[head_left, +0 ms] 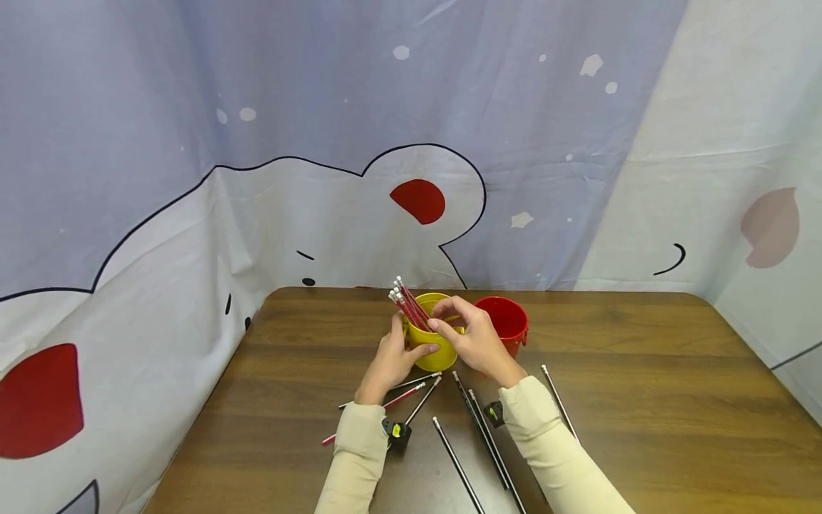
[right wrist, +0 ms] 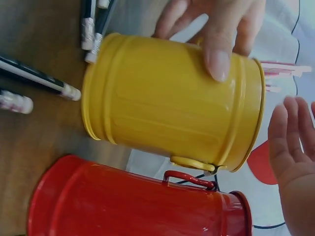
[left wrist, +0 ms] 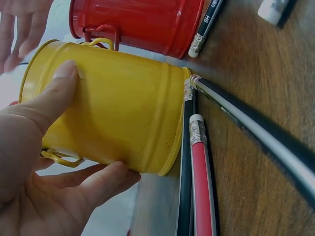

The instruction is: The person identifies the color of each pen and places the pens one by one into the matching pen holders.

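My left hand (head_left: 389, 357) holds a yellow metal bucket (left wrist: 118, 103), thumb across its front and fingers round its side. Several red pencils (head_left: 411, 305) with white erasers stand in the bucket, leaning left over the rim. Above the bucket's right side hovers my right hand (head_left: 474, 340); in the right wrist view its fingers (right wrist: 290, 123) look loosely extended beside the rim, holding nothing visible. A red bucket (head_left: 507, 325) stands close to the right of the yellow one. The pencils' lower ends are hidden inside the yellow bucket.
On the wooden table (head_left: 642, 371) lie several black pencils (head_left: 488, 439) in front of the buckets. One red pencil (head_left: 404, 395) lies among dark ones near my left wrist. A silvery-dark pencil (head_left: 560, 403) is beside my right forearm. A patterned curtain (head_left: 526, 157) hangs behind the table.
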Available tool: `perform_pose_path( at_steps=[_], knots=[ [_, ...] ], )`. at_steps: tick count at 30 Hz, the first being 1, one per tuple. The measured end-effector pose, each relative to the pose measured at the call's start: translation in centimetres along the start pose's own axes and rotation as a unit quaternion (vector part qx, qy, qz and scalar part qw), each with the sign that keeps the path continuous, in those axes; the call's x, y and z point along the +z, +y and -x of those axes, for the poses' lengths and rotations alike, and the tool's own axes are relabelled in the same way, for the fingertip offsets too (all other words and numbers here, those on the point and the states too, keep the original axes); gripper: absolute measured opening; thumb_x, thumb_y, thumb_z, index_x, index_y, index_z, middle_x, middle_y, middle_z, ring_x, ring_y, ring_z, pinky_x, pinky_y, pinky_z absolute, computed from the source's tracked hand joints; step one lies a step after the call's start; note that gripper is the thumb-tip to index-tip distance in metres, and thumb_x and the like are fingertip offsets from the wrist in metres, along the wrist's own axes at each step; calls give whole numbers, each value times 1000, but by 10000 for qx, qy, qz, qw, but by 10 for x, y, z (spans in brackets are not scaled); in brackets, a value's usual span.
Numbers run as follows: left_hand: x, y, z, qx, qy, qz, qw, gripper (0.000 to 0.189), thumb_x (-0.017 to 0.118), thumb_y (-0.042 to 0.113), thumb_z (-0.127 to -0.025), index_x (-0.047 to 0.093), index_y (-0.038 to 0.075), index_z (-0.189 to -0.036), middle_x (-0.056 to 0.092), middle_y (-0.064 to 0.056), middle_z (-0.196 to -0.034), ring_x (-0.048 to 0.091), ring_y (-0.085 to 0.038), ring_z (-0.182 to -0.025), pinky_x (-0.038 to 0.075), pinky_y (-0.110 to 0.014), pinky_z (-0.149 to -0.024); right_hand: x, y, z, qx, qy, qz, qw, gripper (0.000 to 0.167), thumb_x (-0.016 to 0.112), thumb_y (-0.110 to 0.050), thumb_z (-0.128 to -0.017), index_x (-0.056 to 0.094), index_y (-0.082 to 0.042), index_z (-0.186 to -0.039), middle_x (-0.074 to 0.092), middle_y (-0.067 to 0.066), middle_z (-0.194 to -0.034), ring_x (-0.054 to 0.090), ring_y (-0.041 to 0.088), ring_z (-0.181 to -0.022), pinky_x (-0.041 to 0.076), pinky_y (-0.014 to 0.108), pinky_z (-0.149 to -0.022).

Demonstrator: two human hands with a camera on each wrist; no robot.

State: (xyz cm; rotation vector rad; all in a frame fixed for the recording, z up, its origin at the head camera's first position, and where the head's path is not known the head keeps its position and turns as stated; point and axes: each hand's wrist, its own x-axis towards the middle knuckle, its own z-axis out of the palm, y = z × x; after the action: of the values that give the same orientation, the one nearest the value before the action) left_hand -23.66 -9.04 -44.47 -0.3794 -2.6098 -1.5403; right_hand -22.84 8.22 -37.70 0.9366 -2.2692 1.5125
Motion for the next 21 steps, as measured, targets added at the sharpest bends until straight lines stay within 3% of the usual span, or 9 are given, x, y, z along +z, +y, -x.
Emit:
perform_pose_path(
  at_steps=[2, 5, 8, 11, 16, 21],
  knots=[
    [0, 0, 0, 4, 35, -120, 9999, 73, 67, 34, -81, 24, 12, -136, 52, -13, -124, 55, -25, -109, 46, -38, -91, 5, 6, 7, -198, -74, 149, 9997, 16, 67, -5, -82, 60, -3, -96, 62, 3, -88, 60, 14, -77, 54, 33, -68],
    [0, 0, 0, -5, 118, -377, 9992, 68, 65, 29, -84, 25, 10, -135, 55, -15, -119, 57, -25, -103, 48, -39, -88, 13, 11, 17, -390, -520, 491, 9967, 12, 68, -7, -82, 62, -5, -92, 61, -2, -85, 57, 9, -74, 53, 31, -66],
    [-1, 0, 0, 4, 170, -555, 9983, 66, 65, 28, -85, 26, 9, -134, 56, -16, -116, 57, -25, -101, 48, -39, -87, 21, 13, 27, -306, -1182, 946, 9880, 8, 68, -9, -82, 62, -9, -88, 59, -5, -81, 55, 7, -73, 53, 30, -67],
    [0, 0, 0, -15, 123, -400, 9991, 67, 67, 33, -83, 27, 12, -132, 56, -13, -118, 57, -22, -101, 47, -39, -88, 28, 19, 35, -45, -1760, 1327, 9754, 7, 67, -10, -83, 63, -9, -89, 60, -4, -81, 56, 8, -73, 52, 29, -69],
    [0, 2, 0, -71, 41, -168, 9998, 70, 68, 40, -79, 28, 15, -131, 55, -9, -118, 56, -20, -100, 47, -37, -88, 37, 27, 41, 40, -2367, 1768, 9554, 20, 66, -12, -83, 64, -4, -102, 64, 5, -97, 59, 18, -89, 49, 33, -83],
    [-1, 1, 0, -28, 136, -258, 9996, 69, 69, 42, -78, 30, 15, -129, 57, -9, -115, 57, -21, -97, 47, -38, -86, 44, 29, 40, -5, -2670, 2149, 9394, 23, 66, -16, -83, 65, -8, -105, 57, 4, -108, 51, 22, -105, 41, 39, -94]
  ],
)
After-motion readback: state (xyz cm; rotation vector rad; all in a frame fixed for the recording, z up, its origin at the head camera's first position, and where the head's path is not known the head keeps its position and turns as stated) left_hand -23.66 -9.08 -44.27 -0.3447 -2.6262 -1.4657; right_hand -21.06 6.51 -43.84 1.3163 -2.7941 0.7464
